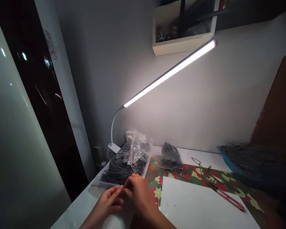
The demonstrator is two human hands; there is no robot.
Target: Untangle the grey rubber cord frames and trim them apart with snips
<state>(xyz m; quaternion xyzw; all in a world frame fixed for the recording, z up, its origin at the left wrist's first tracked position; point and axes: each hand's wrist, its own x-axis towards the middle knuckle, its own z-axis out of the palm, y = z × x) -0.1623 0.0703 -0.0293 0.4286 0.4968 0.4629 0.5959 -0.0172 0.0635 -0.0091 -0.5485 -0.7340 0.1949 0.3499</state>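
Observation:
My left hand (109,200) and my right hand (137,192) meet at the near left of the table, fingertips pinched together around something too small to make out. A thin red strand (97,185) runs out to the left of them. Just beyond the hands stands a clear tray (104,181) piled with dark grey cords (120,168), and a crumpled clear plastic bag (138,148) rests on top of that pile.
A lit bar lamp (171,71) on a white gooseneck leans over the table. A second grey cord bundle (170,157), a white sheet (200,206) on a red-green patterned mat (193,175), a red tool (230,199) and a blue basin of cords (252,159) lie to the right.

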